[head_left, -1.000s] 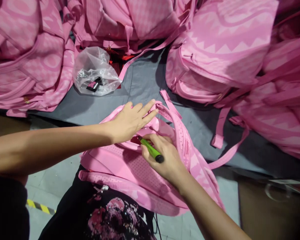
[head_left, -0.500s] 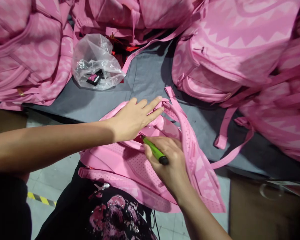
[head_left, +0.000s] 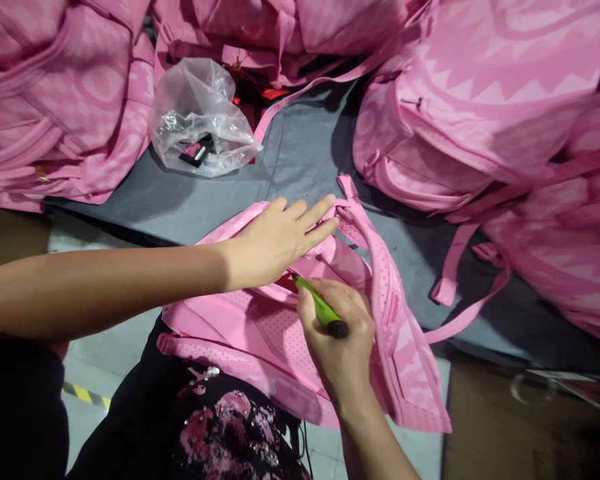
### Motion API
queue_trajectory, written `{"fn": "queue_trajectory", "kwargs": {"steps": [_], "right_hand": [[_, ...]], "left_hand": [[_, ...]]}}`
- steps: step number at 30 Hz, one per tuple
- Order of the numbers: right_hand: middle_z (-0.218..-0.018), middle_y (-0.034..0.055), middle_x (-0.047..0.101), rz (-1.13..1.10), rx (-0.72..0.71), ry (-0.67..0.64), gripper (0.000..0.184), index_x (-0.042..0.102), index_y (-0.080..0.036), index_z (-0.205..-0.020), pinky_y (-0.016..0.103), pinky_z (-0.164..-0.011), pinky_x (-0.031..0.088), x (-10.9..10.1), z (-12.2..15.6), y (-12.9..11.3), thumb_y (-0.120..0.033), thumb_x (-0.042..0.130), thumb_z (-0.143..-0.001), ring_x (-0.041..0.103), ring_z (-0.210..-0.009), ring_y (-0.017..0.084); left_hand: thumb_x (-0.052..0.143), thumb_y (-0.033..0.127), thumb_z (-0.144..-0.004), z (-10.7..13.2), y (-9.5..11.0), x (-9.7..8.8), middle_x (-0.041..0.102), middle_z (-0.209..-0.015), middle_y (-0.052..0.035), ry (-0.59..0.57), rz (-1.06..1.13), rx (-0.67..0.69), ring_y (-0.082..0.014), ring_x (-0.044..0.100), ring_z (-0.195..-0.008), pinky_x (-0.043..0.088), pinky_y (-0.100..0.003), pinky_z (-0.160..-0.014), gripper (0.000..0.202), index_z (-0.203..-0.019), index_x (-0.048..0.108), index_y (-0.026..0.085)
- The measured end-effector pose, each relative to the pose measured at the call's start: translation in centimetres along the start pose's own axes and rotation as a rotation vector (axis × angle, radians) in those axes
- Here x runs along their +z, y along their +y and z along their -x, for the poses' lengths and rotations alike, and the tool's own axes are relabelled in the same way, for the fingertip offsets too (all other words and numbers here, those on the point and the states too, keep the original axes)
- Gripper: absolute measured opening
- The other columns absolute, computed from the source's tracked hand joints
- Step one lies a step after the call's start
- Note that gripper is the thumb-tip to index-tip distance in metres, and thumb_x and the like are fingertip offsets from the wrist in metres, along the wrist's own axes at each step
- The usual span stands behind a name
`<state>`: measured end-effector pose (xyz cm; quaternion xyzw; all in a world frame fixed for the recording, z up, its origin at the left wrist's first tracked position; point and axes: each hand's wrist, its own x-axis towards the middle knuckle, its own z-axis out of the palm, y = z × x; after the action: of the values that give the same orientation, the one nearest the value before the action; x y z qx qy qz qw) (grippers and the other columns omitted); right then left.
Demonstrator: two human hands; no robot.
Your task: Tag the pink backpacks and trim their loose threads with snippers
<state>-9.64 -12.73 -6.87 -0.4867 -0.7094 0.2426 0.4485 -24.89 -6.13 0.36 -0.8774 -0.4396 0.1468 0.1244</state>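
Note:
A pink backpack (head_left: 280, 320) lies across the near edge of the grey-covered table and over my lap. Its straps are dotted with small holes. My left hand (head_left: 280, 241) rests flat on its upper part, fingers stretched out toward the top handle; the thumb is hidden. In my right hand (head_left: 343, 333) is a green pen-shaped tool (head_left: 323, 308) with a black end. The dark tip of this tool points into a fold with a dark red patch, just under my left palm. What the tip touches cannot be made out.
Several pink backpacks stand around, among them one at the left (head_left: 75, 100) and one at the right (head_left: 460, 120). A clear plastic bag (head_left: 205, 120) holding black tags sits on the grey table cloth (head_left: 300, 143). A loose strap (head_left: 455, 263) hangs near the table's front edge.
The view has shifted slightly. My right hand has turned a little with the green tool, its wrist swinging to the left; my left hand stays on the backpack.

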Motion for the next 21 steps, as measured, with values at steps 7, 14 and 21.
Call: {"fn": "queue_trajectory", "kwargs": {"steps": [7, 14, 21], "right_hand": [[-0.091, 0.0046, 0.073, 0.017, 0.009, -0.014, 0.011, 0.070, -0.021, -0.095, 0.040, -0.084, 0.051, 0.08, -0.03, -0.08, -0.020, 0.065, -0.086, 0.065, -0.089, 0.022], [-0.090, 0.0053, 0.073, -0.001, -0.004, -0.035, 0.010, 0.070, -0.019, -0.094, 0.041, -0.084, 0.050, -0.17, -0.23, -0.22, -0.020, 0.065, -0.086, 0.066, -0.088, 0.023], [-0.090, 0.0049, 0.073, -0.039, -0.006, -0.050, 0.010, 0.069, -0.019, -0.095, 0.040, -0.083, 0.048, -0.25, -0.10, -0.01, -0.020, 0.063, -0.088, 0.068, -0.084, 0.022]], "left_hand": [[0.056, 0.025, -0.084, 0.01, 0.04, -0.37, 0.016, -0.164, -0.0175, -0.019, 0.000, 0.000, -0.0308, 0.047, -0.121, 0.039, -0.039, -0.088, 0.078, -0.154, 0.022, 0.013], [0.054, 0.022, -0.086, 0.03, 0.05, -0.58, 0.014, -0.164, -0.0162, -0.049, 0.013, -0.004, -0.0308, 0.045, -0.124, 0.038, -0.039, -0.091, 0.078, -0.155, 0.019, 0.014], [0.056, 0.024, -0.086, 0.01, -0.03, -0.36, 0.012, -0.164, -0.0181, -0.072, -0.013, 0.006, -0.0322, 0.044, -0.125, 0.038, -0.040, -0.092, 0.079, -0.155, 0.019, 0.014]]}}
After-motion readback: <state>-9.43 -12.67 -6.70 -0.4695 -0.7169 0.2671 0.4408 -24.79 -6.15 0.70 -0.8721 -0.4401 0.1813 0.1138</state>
